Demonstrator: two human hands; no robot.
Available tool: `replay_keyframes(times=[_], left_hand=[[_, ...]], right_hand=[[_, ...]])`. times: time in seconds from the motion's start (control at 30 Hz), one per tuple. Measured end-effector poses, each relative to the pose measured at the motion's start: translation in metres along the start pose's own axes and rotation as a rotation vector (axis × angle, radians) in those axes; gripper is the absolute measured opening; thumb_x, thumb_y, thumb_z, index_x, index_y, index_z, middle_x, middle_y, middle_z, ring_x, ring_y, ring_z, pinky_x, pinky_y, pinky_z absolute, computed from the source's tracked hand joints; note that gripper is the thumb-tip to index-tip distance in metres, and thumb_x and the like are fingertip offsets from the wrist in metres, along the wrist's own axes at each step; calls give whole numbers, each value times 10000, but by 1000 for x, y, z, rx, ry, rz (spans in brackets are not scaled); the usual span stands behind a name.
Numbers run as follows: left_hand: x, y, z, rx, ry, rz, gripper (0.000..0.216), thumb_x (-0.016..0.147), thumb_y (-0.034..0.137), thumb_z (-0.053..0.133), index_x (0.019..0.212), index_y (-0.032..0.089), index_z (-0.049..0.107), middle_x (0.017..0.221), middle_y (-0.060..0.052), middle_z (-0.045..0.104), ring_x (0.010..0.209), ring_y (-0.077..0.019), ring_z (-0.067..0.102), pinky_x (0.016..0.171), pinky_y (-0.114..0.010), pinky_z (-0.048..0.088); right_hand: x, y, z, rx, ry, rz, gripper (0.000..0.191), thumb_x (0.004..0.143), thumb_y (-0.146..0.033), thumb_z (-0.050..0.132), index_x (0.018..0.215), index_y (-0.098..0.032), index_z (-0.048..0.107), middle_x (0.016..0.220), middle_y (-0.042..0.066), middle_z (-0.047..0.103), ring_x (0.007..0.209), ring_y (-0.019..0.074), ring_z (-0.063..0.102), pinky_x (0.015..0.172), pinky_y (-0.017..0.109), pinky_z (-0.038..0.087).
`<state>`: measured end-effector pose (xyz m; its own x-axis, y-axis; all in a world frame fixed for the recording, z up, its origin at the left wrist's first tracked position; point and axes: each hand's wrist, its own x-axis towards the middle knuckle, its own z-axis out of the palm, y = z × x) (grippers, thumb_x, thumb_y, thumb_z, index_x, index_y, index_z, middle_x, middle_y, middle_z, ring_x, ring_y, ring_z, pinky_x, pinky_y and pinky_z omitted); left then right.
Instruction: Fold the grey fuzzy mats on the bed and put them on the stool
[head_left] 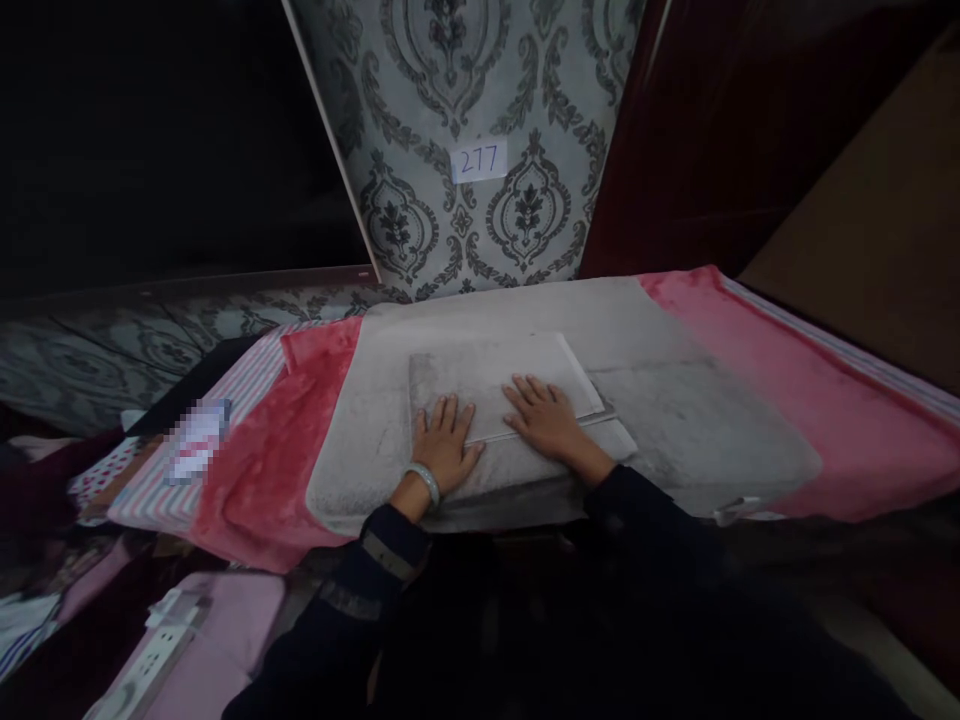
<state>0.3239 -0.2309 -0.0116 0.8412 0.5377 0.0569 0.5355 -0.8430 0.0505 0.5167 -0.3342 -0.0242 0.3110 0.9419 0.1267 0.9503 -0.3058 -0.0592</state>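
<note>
Dark sleeves end in the left hand and right hand, each grip spread flat on a folded grey cloth over a pink blanket

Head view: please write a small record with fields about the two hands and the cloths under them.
left hand: flat, palm down, on the folded cloth; bracelet on the wrist
right hand: flat, palm down, on the same cloth, over a folded edge
folded cloth: grey, lies on the grey mat
grey mat: spread over the pink blanket
behind: patterned panel with a label reading 277
lower left: power strip
</note>
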Motion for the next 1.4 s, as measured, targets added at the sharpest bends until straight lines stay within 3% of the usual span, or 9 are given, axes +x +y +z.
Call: replay_keyframes(times=[0.27,0.47,0.57,0.67,0.93,1.03,1.13,1.27,1.4], left_hand=[[2,0,-1,-28,17,-1,679,965,515,431,1566,211,345,1660,-143,231,1538,-348,173,1207,-632,157],[2,0,0,-30,33,-2,673,963,509,439,1563,218,354,1657,-142,242,1535,-351,183,1208,-631,155],[2,2,-1,-40,45,-12,670,960,511,446,1558,219,363,1653,-145,256,1531,-355,195,1206,-632,157],[1,4,-2,-54,63,-8,656,959,499,459,1547,219,382,1648,-148,270,1527,-358,208,1202,-640,164],[-33,-1,0,-106,250,-63,544,962,390,467,1446,146,511,1565,-191,420,1484,-343,327,1217,-630,156],[-49,-1,15,-94,318,-93,571,936,398,520,1446,141,516,1576,-212,391,1496,-375,290,1189,-623,250],[-56,0,31,-42,389,-98,569,935,374,531,1444,121,516,1558,-237,407,1481,-381,322,1144,-589,350],[-56,-1,41,19,468,-73,536,923,350,556,1418,146,546,1534,-217,452,1465,-368,356,1127,-563,382],[-57,-1,46,-14,492,-69,540,912,341,574,1415,147,551,1543,-209,442,1464,-368,355,1135,-557,371]], right_hand=[[-39,71,10,5,8,227,656,1029,-509,211,1611,-209,245,1650,82,225,1515,300,201,1175,559,281],[-59,87,6,49,-14,303,645,1024,-511,217,1611,-244,247,1637,73,277,1504,313,232,1148,588,321],[-55,70,-5,34,48,332,644,1025,-497,245,1589,-193,309,1630,108,286,1514,335,187,1149,619,294],[-37,34,-20,62,123,192,618,1029,-432,267,1584,-164,312,1639,119,252,1522,315,167,1177,600,248],[45,-57,-58,159,-93,-237,607,1023,-321,327,1592,-117,274,1655,134,175,1526,275,162,1210,492,224],[68,-75,-46,165,-151,-294,597,1032,-351,333,1593,-152,282,1655,118,183,1522,288,178,1195,526,250],[77,-82,-17,133,-93,-328,601,1039,-427,340,1587,-184,306,1651,98,211,1523,290,170,1203,557,208],[75,-77,12,113,3,-332,629,1037,-489,325,1593,-197,297,1647,89,228,1528,268,155,1221,528,173],[70,-59,15,82,12,-255,678,1027,-553,320,1591,-177,306,1643,106,239,1527,269,160,1221,507,181]])
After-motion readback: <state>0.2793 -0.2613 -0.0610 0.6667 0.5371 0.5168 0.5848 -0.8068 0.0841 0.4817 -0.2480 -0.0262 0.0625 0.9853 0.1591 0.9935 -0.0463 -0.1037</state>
